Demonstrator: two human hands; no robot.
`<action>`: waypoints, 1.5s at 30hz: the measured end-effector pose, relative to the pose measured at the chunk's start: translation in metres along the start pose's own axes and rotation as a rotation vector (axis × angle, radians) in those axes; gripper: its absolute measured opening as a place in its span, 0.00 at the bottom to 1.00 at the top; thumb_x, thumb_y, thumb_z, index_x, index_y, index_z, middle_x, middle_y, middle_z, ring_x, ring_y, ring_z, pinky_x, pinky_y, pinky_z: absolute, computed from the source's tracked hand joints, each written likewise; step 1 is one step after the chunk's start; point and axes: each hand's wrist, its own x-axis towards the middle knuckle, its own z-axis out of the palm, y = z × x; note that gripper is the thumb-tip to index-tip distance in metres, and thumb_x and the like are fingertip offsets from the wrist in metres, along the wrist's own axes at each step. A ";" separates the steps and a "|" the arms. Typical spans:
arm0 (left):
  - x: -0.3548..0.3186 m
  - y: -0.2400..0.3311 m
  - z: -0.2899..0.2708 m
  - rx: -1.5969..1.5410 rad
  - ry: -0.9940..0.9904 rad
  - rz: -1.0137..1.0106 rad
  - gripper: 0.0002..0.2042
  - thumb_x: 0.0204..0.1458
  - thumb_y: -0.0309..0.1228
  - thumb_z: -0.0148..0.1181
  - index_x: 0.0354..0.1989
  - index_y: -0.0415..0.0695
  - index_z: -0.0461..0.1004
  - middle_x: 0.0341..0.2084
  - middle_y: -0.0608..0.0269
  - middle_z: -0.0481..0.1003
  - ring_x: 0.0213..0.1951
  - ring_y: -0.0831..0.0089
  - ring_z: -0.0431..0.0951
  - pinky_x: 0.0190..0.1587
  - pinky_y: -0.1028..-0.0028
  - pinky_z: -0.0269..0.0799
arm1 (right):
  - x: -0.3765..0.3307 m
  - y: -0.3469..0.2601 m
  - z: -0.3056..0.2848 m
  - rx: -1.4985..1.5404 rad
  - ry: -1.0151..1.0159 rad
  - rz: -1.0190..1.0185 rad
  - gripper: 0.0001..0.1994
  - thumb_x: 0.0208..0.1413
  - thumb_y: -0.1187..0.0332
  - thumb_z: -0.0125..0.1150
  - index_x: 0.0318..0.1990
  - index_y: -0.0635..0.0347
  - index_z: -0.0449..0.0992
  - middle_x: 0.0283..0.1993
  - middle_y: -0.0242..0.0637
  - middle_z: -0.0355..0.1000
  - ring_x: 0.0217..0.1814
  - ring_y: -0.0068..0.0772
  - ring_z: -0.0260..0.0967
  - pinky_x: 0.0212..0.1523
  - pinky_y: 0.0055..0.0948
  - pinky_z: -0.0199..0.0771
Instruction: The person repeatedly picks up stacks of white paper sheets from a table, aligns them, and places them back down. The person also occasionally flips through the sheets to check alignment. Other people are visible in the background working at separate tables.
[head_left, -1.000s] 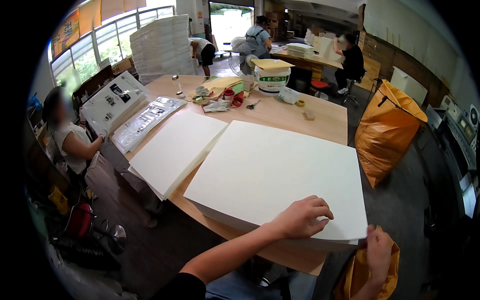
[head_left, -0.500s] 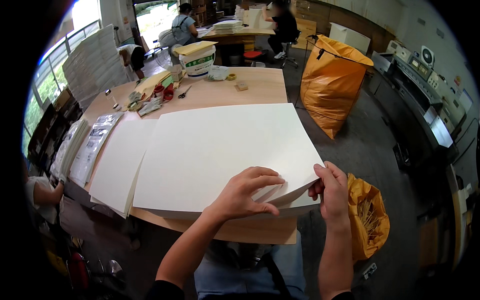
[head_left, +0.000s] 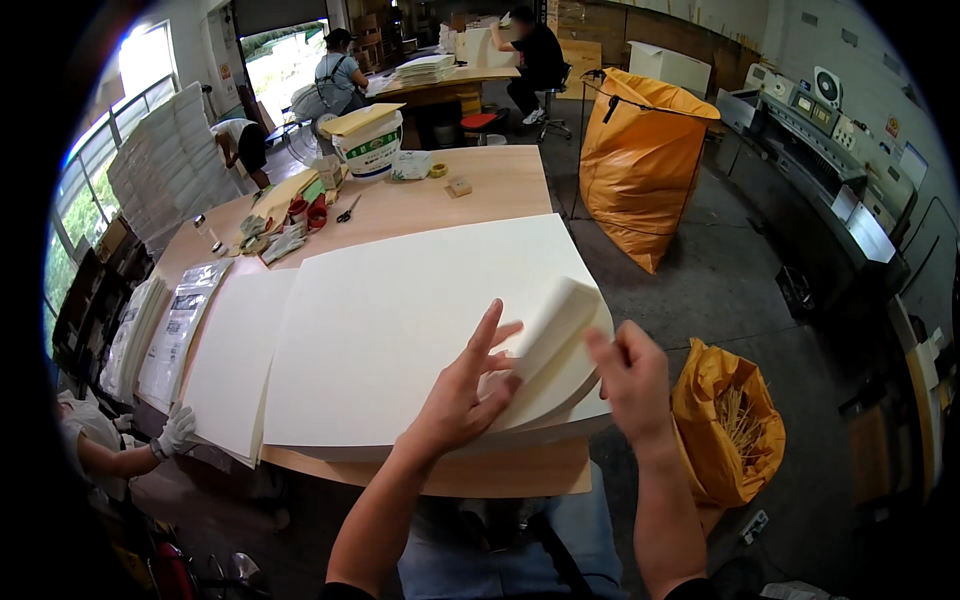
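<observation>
A large stack of white sheets (head_left: 390, 330), paper or thin board, lies on the wooden table in front of me. At its near right corner some sheets (head_left: 545, 345) are bent up and curl back toward the left. My left hand (head_left: 465, 385) is over the stack with fingers spread, its thumb side against the curled sheets. By the right edge of the curl is my right hand (head_left: 637, 385), fingers bent; its fingertips are smeared by motion, so I cannot make out whether they grip the edge.
To the left lie more white sheets (head_left: 235, 350), with a co-worker's gloved hand (head_left: 178, 430) at their edge, and plastic-wrapped packs (head_left: 180, 335). Scissors (head_left: 348, 210) and a white bucket (head_left: 370, 150) are farther back. Orange bags (head_left: 640, 170) stand on the right. Other people work behind.
The sheets' near right corner has risen and curled leftward. My right hand has shifted slightly left; my left hand has turned upward with fingers spread. A gloved hand has appeared at left.
</observation>
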 end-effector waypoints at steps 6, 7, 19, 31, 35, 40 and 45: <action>0.005 0.004 -0.010 0.298 -0.261 0.149 0.16 0.53 0.28 0.65 0.51 0.49 0.77 0.51 0.54 0.75 0.51 0.56 0.77 0.53 0.64 0.73 | 0.005 -0.009 -0.002 0.627 -0.084 0.311 0.18 0.64 0.65 0.55 0.21 0.52 0.62 0.17 0.26 0.61 0.17 0.20 0.64 0.19 0.20 0.60; 0.005 0.006 -0.008 0.315 -0.246 0.195 0.16 0.51 0.29 0.68 0.50 0.49 0.77 0.50 0.55 0.75 0.51 0.57 0.77 0.53 0.65 0.73 | 0.006 -0.007 -0.002 0.649 -0.079 0.317 0.18 0.64 0.65 0.55 0.21 0.52 0.62 0.16 0.26 0.61 0.17 0.20 0.63 0.18 0.20 0.60; 0.002 0.001 -0.003 0.113 -0.082 0.062 0.18 0.49 0.26 0.71 0.51 0.46 0.77 0.54 0.55 0.73 0.56 0.61 0.74 0.59 0.67 0.69 | 0.000 -0.003 0.004 0.109 0.021 -0.004 0.20 0.65 0.58 0.58 0.21 0.52 0.64 0.17 0.24 0.63 0.17 0.18 0.63 0.18 0.20 0.61; 0.004 -0.001 -0.011 0.277 -0.227 0.205 0.22 0.43 0.31 0.76 0.49 0.48 0.76 0.53 0.55 0.74 0.55 0.56 0.75 0.54 0.65 0.73 | 0.007 -0.010 0.001 0.693 -0.079 0.300 0.18 0.65 0.63 0.56 0.21 0.53 0.63 0.17 0.27 0.63 0.18 0.21 0.66 0.20 0.21 0.64; 0.004 0.000 -0.012 0.239 -0.216 0.192 0.22 0.45 0.30 0.75 0.50 0.49 0.76 0.54 0.55 0.74 0.55 0.56 0.75 0.54 0.66 0.74 | 0.004 -0.004 0.001 0.600 -0.061 0.216 0.18 0.65 0.63 0.56 0.21 0.54 0.64 0.17 0.27 0.64 0.18 0.18 0.65 0.19 0.20 0.62; 0.006 0.002 -0.002 0.350 -0.057 0.303 0.18 0.51 0.28 0.70 0.51 0.50 0.76 0.59 0.52 0.71 0.55 0.55 0.76 0.53 0.64 0.75 | 0.003 -0.005 0.010 0.275 -0.014 0.104 0.18 0.64 0.64 0.57 0.21 0.54 0.63 0.17 0.27 0.64 0.18 0.15 0.63 0.19 0.19 0.62; 0.006 0.005 -0.008 0.372 -0.242 0.297 0.20 0.48 0.28 0.72 0.51 0.51 0.77 0.59 0.53 0.71 0.55 0.54 0.76 0.54 0.62 0.75 | 0.008 -0.002 0.004 0.699 -0.053 0.243 0.19 0.65 0.63 0.55 0.20 0.53 0.64 0.16 0.27 0.64 0.17 0.20 0.67 0.18 0.21 0.63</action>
